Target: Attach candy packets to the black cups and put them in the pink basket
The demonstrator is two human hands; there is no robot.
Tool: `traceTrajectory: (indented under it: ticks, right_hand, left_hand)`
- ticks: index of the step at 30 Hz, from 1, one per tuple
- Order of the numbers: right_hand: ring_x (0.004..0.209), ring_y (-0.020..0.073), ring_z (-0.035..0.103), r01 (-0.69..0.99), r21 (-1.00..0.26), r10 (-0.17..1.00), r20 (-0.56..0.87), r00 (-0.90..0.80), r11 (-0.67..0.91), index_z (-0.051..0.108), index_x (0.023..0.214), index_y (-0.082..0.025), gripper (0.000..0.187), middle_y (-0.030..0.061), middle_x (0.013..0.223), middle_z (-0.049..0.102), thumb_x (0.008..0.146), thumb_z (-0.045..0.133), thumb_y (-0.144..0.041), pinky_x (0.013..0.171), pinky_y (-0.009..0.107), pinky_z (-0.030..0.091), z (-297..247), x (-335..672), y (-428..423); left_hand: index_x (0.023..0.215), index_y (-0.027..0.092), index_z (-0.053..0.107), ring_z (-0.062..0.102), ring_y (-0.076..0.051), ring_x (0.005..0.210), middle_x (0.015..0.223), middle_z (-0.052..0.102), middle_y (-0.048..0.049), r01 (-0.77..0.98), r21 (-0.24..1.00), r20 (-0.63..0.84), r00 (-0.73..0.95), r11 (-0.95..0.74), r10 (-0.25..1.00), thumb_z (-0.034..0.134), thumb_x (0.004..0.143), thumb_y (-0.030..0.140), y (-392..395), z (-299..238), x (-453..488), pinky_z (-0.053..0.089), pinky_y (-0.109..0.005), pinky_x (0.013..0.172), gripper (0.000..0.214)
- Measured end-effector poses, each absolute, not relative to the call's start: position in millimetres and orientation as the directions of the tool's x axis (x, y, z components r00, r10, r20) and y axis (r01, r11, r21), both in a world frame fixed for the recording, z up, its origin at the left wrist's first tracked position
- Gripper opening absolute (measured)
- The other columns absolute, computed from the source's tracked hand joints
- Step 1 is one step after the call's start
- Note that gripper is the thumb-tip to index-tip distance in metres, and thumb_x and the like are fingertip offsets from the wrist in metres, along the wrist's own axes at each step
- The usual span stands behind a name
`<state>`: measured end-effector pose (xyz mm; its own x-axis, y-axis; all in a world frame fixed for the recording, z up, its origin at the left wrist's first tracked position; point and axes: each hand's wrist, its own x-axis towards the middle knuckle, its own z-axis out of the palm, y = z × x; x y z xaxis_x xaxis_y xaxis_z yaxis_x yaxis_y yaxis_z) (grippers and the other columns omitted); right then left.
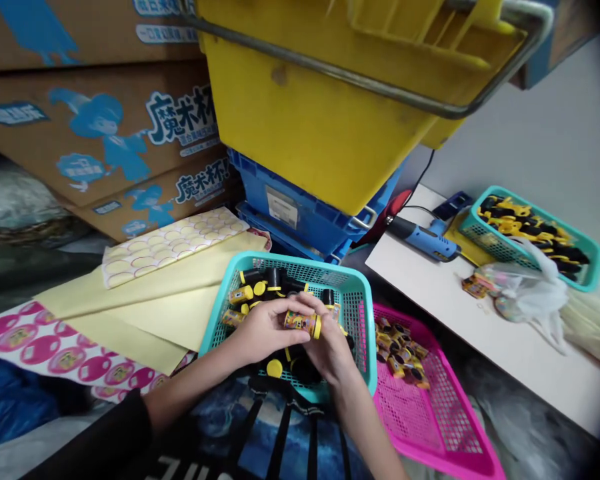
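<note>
A packing workshop with stacked cartons [100, 133] and plastic crates [300, 207].

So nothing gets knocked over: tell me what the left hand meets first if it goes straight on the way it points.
The left hand points at the labelled yellow-capped bottle, which its fingertips touch, so that comes first. The right hand seems to lie just past it, though depth is hard to judge.

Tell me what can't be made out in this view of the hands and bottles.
Head view:
Bottle between left hand and right hand: label too small to read.
Basket: contents under the hands hidden by them.
Bottles on pink tray: labels too small.
Yellow crate: top cut off by the upper edge.
</note>
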<state>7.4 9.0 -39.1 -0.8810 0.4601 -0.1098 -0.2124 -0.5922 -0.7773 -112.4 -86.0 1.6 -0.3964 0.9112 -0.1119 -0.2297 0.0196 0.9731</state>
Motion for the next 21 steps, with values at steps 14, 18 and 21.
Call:
traceTrajectory:
  ticks: [14,18,21]
  right_hand:
    - [0.101,0.0196,0.058,-0.041,-0.984,0.554,-0.063,-0.830,-0.173,0.056,0.110,-0.019,0.059,0.0083,0.109,0.060,0.089,0.037,-0.070,0.084,0.032,0.048,-43,-2,33]
    - [0.084,0.0178,0.056,0.420,-0.833,0.593,-0.143,-0.793,0.361,0.064,0.085,-0.016,0.030,0.0055,0.088,0.063,0.090,0.054,-0.044,0.080,0.032,0.042,-46,-3,45]
    - [0.092,0.0234,0.052,0.528,-0.581,0.559,-0.147,-0.816,0.619,0.069,0.094,-0.016,0.027,0.0101,0.094,0.062,0.083,0.067,-0.040,0.084,0.036,0.040,-60,-8,38]
  left_hand:
    - [0.101,0.021,0.065,0.065,-0.019,0.081,0.096,0.070,-0.0056,0.106,0.976,-0.088,-0.601,0.188,0.794,0.063,0.080,0.037,-116,5,-147,0.054,-0.028,0.070,0.026]
    - [0.102,0.021,0.058,0.062,-0.022,0.093,0.101,0.065,-0.0061,0.487,0.802,-0.041,-0.534,0.347,0.844,0.046,0.091,0.038,-145,1,-166,0.050,-0.032,0.081,0.024]
    - [0.103,0.019,0.059,0.057,-0.027,0.103,0.103,0.062,-0.0093,0.698,0.611,-0.101,-0.398,0.373,0.912,0.042,0.092,0.038,-158,-13,-166,0.044,-0.044,0.092,0.028]
